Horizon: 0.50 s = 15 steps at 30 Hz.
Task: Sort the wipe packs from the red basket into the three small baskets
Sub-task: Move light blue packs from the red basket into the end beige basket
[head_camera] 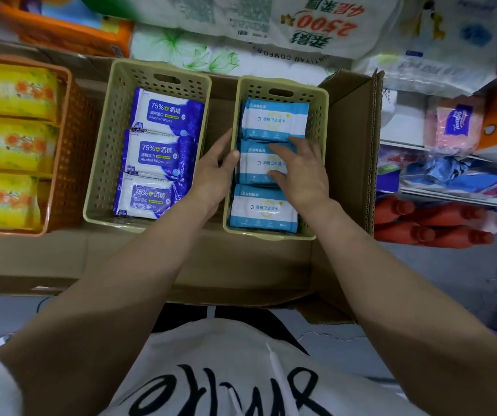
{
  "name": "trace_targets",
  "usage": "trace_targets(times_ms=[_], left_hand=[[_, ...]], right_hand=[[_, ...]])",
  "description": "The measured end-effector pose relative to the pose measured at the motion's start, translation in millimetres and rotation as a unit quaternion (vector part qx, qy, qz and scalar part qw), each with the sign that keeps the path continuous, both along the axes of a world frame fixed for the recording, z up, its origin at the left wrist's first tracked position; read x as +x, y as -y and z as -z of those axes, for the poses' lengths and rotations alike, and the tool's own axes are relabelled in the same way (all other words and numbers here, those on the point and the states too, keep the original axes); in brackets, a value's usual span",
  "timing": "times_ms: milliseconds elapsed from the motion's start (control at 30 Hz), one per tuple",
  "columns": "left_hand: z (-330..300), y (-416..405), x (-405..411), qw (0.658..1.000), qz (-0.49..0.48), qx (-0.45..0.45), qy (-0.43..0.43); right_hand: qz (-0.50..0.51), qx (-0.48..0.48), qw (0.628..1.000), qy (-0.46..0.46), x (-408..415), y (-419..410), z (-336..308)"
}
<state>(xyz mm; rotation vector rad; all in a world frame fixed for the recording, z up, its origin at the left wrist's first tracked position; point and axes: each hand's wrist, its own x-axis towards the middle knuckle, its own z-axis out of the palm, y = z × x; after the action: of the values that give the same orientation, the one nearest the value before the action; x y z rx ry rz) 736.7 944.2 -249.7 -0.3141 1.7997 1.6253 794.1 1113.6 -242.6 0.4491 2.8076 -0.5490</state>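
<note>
1. Nearest the body: both forearms reach out over a cardboard tray [151,265] that carries the baskets.
2. Right basket [319,163], beige, perforated: three light-blue packs in a row, near [263,210], middle [256,163], far [274,118]. Sit flat, labels up, fill the basket end to end.
3. Left hand [214,172] at the middle pack's left edge, between the two beige baskets; thumb on the pack's corner, other fingers curled behind the basket wall, contact there not visible.
4. Right hand [298,172] laid over the middle pack's right side, fingers fairly straight and spread, tips on the label. Looks like pressing or squaring up, not lifting; no pinch seen.
5. Handling, judged: soft film pouches, light, squashy, surface probably slick. Best taken by the two short ends or across the width with thumb against fingers; a top-only hold likely slides. Not fragile, though the film could crease.
6. Middle basket [103,163], beige: three dark-blue and white alcohol packs [158,154], overlapped like tiles, tilted a little.
7. Left basket [64,151], orange: three yellow packs [9,142] in a row, partly cut off by the frame edge.
8. Red basket: not in view, so cannot tell what remains. Nine packs already sorted by colour; task judged near its end.
9. Farthest: shelves with tissue bundles [301,31] and red bottles [427,223] at the right.
</note>
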Motion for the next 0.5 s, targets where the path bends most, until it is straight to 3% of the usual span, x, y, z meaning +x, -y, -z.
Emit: trace_targets(times_ms=[200,333,500], left_hand=[[-0.2,1.2,-1.1,1.000,0.005,0.010,-0.001],[1.0,1.6,0.3,1.000,0.006,0.010,-0.009],[2.0,2.4,-0.4,1.000,0.011,0.014,-0.013]], right_hand=[[-0.019,0.010,1.000,0.009,-1.6,9.5,4.8],[-0.020,0.054,0.998,-0.037,-12.4,1.6,0.7],[-0.016,-0.001,1.000,-0.017,-48.0,-13.2,1.0]])
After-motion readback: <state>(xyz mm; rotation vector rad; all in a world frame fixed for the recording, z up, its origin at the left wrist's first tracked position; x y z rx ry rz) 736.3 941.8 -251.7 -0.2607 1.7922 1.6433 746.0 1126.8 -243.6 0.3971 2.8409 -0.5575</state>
